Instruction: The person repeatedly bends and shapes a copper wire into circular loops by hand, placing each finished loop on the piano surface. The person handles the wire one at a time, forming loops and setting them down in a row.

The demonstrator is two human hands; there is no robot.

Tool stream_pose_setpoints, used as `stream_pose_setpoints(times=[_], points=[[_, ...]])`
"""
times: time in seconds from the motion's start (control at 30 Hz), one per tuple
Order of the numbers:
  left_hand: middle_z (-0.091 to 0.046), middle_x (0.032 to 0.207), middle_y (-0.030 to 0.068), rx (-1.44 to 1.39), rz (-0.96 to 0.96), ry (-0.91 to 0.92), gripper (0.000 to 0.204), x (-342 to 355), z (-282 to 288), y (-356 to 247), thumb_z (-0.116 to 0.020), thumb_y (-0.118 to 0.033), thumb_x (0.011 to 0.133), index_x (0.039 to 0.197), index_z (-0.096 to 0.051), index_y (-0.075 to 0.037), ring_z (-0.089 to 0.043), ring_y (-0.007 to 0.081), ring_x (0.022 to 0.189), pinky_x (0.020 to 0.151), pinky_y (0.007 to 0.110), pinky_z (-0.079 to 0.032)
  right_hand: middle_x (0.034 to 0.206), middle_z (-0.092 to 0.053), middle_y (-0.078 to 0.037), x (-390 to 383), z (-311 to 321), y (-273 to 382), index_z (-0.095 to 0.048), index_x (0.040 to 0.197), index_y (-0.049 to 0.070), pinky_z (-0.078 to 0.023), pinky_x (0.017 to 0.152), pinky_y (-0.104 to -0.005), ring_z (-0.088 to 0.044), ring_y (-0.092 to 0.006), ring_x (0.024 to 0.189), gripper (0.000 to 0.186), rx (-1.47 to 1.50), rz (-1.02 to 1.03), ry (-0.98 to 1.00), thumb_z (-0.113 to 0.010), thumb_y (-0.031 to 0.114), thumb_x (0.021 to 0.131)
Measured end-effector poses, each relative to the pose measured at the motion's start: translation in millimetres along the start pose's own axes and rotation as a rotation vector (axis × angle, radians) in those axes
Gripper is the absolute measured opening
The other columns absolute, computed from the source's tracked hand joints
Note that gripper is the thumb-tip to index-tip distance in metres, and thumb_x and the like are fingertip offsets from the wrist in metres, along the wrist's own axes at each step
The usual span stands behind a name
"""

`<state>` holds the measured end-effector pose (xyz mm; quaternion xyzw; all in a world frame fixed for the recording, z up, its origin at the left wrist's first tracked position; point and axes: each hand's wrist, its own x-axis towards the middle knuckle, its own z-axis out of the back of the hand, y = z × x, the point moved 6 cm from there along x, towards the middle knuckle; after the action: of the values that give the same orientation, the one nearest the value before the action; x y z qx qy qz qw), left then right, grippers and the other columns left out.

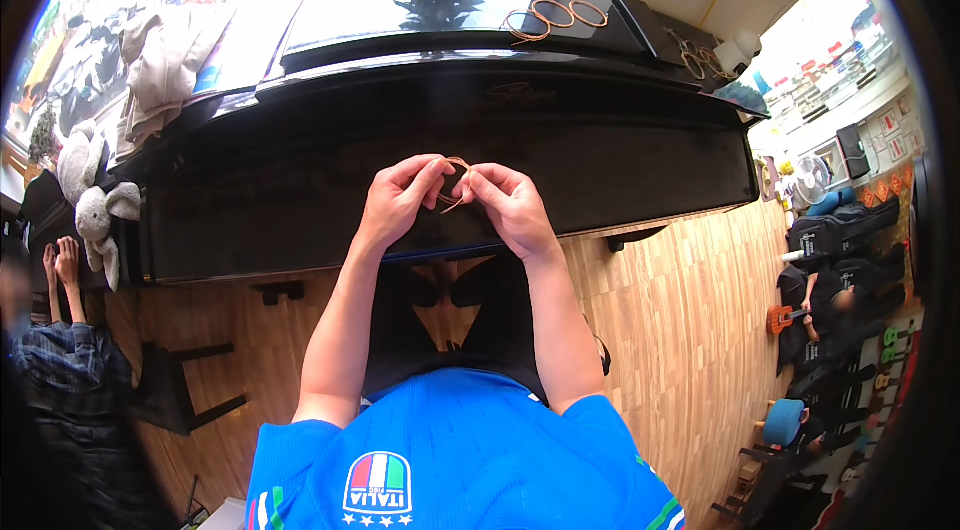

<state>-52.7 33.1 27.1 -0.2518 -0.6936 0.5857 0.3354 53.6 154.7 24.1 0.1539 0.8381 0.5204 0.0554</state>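
Observation:
A small coil of thin copper-coloured wire [458,162] is held up in front of the dark piano front, its loop spanning the gap between my two hands. My left hand [398,198] pinches the left side of the loop between thumb and fingers. On the other side, my right hand [513,208] is closed on the coil too, thumb against forefinger. A loose bit of the wire hangs just below the fingers. Parts of the loop are hidden behind my fingertips.
Before me stands a black upright piano [620,140]. Three similar wire coils [549,22] lie on its top, with more loops at the right end. Plush toys [95,215] hang at the left, near another person's hands [62,265]. Someone at right holds a small guitar-shaped instrument [782,319].

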Motion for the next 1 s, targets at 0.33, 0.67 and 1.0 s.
stream_pose_setpoints(times=[0.33, 0.67, 1.0], points=[[-0.062, 0.071, -0.0015, -0.039, -0.047, -0.066, 0.022, 0.6, 2.8, 5.0, -0.062, -0.018, 0.102, 0.106, -0.073, 0.000, -0.054, 0.0054, 0.064, 0.059, 0.021, -0.045, 0.105, -0.063, -0.005, 1.1, -0.9, 16.3, -0.072, 0.090, -0.003, -0.054, 0.075, -0.0254, -0.064, -0.0102, 0.082, 0.019, -0.459, 0.122, -0.177, -0.083, 0.011, 0.083], [-0.066, 0.075, 0.0018, -0.004, -0.111, -0.054, 0.022, 0.0, -3.3, 4.6, -0.062, -0.016, 0.102, 0.108, -0.072, 0.002, -0.060, 0.0074, 0.068, 0.064, 0.023, -0.051, 0.095, -0.073, -0.007, -0.8, 9.6, 16.5, -0.072, 0.106, -0.001, -0.054, 0.076, -0.0254, -0.069, -0.0116, 0.084, 0.021, -0.392, 0.022, -0.270, -0.076, 0.014, 0.090], [-0.070, 0.088, 0.0074, -0.044, -0.174, -0.037, 0.024, 1.0, -2.5, 2.5, -0.061, -0.017, 0.102, 0.110, -0.071, 0.004, -0.067, 0.0120, 0.080, 0.075, 0.024, -0.054, 0.093, -0.069, -0.006, 0.4, 11.6, 8.8, -0.065, 0.115, 0.001, -0.057, 0.076, -0.0263, -0.068, -0.0127, 0.084, 0.034, -0.563, 0.217, -0.346, -0.080, 0.011, 0.086]])
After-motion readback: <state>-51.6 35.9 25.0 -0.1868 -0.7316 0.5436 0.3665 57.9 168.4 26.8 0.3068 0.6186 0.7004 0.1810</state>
